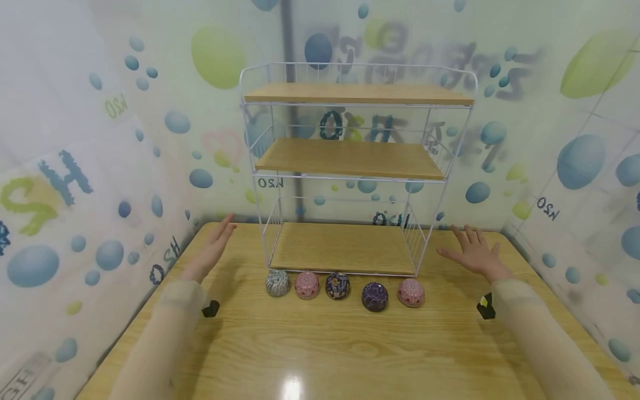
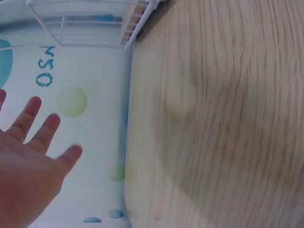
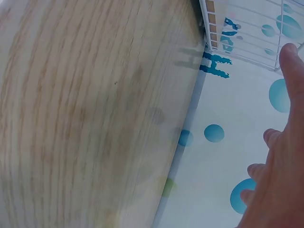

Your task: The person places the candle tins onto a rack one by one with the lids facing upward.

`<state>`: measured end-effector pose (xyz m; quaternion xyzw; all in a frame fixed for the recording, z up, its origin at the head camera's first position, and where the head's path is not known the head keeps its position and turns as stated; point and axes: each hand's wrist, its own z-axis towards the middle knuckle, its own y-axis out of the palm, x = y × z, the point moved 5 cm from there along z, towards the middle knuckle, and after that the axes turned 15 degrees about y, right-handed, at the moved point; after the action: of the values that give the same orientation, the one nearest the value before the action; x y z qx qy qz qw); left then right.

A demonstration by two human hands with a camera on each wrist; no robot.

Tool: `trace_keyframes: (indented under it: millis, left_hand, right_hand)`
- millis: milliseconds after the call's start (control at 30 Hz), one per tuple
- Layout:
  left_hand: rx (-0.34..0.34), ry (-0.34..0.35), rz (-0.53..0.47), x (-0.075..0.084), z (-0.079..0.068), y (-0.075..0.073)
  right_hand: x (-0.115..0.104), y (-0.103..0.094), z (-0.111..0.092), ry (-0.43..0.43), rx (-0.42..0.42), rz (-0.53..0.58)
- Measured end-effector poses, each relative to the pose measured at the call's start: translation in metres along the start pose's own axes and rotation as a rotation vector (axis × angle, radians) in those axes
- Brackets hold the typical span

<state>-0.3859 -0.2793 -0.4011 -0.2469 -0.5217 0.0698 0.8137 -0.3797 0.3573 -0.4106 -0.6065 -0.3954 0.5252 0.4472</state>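
A white wire rack [image 1: 345,179] with three wooden shelves stands at the back of the table. In front of its base lie several small round patterned tins: a grey-white one [image 1: 277,283], a pink one [image 1: 307,285], a dark floral one [image 1: 337,285], a dark purple one [image 1: 375,296] and another pink one [image 1: 411,293]. My left hand [image 1: 214,249] is held out left of the rack, fingers extended, touching nothing. On the rack's other side my right hand [image 1: 475,254] reaches forward with spread fingers and an empty palm. Both wrist views show straight fingers over wall and table.
The wooden table [image 1: 320,344] fills the corner between patterned walls [image 1: 220,139] printed with blue and green dots. A small black piece [image 1: 211,309] shows by the left wrist, and another black piece [image 1: 486,306] by the right wrist.
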Motion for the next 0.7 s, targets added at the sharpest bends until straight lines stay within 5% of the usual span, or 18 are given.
trace_keyframes:
  millis: [233, 700]
  left_hand:
    - [0.062, 0.097, -0.271, 0.008, 0.003, 0.018]
    - [0.081, 0.163, -0.33, 0.017, 0.013, 0.039]
  right_hand:
    - [-0.001, 0.001, -0.003, -0.012, 0.009, 0.02]
    - [-0.005, 0.01, -0.009, -0.088, 0.046, 0.069]
